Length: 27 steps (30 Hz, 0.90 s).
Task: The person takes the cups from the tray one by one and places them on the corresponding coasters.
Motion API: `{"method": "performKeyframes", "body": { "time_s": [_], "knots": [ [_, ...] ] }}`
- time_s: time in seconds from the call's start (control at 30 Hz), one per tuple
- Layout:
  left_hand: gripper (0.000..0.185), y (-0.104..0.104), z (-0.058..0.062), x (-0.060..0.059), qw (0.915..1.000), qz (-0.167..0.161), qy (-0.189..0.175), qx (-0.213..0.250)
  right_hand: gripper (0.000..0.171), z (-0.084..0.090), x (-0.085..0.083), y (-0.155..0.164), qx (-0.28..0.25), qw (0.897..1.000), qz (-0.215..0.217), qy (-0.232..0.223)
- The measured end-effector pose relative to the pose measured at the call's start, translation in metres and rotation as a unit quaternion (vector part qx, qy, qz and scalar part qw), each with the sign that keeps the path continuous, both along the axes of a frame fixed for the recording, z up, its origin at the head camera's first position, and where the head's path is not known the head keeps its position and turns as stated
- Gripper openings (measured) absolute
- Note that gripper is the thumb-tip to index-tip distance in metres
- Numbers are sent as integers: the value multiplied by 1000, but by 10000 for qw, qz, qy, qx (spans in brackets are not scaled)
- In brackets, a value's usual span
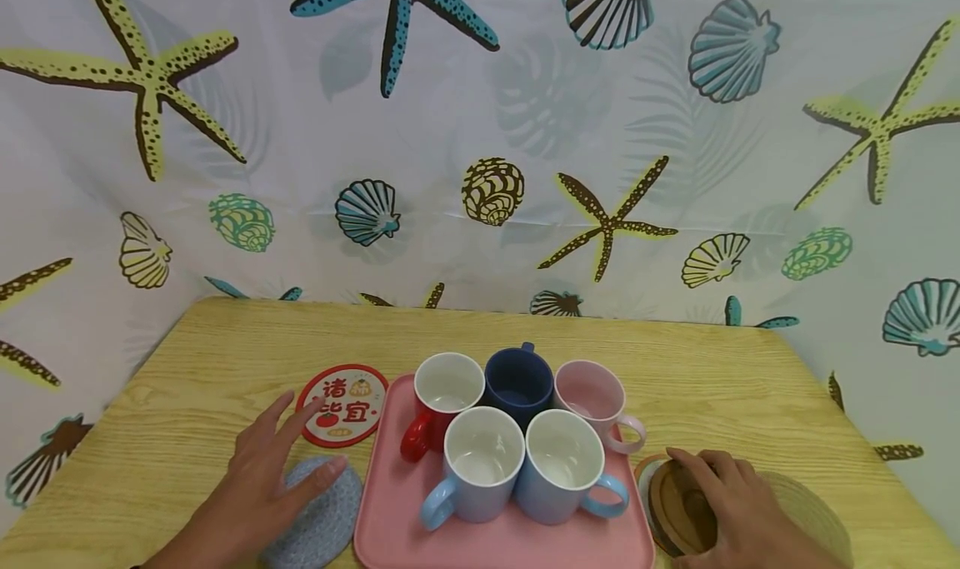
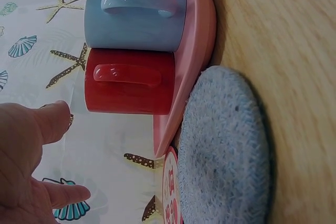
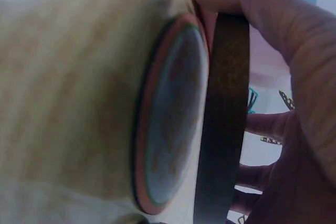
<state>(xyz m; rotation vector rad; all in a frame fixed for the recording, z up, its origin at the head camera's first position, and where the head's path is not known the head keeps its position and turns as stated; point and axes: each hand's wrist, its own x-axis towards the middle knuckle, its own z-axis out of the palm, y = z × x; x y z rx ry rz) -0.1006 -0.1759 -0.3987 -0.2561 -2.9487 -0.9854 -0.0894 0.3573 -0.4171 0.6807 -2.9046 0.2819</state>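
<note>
L to R: left hand (image 1: 258, 477) lies flat, fingers straight, thumb tip on the grey woven coaster (image 1: 315, 515), fingertips reaching toward the round red-rimmed printed coaster (image 1: 342, 405); it grasps nothing. Both coasters sit on the wooden surface (image 1: 187, 361), just beside the pink tray (image 1: 382, 519). The tray carries 5 mugs packed tight: red mug (image 1: 442, 398), navy mug (image 1: 517, 383), pink mug (image 1: 592, 398) at the back, w/ two light blue mugs (image 1: 483, 462) in front. Right of the tray, right hand (image 1: 738, 502) is curled over a round wooden coaster (image 1: 678, 511), gripping its edge; an orange-rimmed coaster (image 3: 170, 114) lies under it on a straw mat (image 1: 813, 511).

Risks, imo: lifting the wooden coaster could drag the lower one along. Either hand could knock the tray and rattle the mugs, since they're so close.
</note>
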Motion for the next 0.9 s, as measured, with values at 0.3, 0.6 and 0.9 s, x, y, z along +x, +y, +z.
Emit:
{"method": "performKeyframes", "body": {
  "time_s": [0.3, 0.6, 0.9],
  "knots": [
    [83, 0, 1, 0, 10000, 3, -3, 9, 106, 0, 1, -3, 110, 9987, -438, -230],
    [81, -1, 1, 1, 9999, -55, 31, 122, 102, 8, -9, -7, 209, 9958, -879, -111],
    [83, -2, 2, 2, 9998, -22, -178, 108, 101, 17, -31, 3, 578, 9921, -1090, 219]
  ]
}}
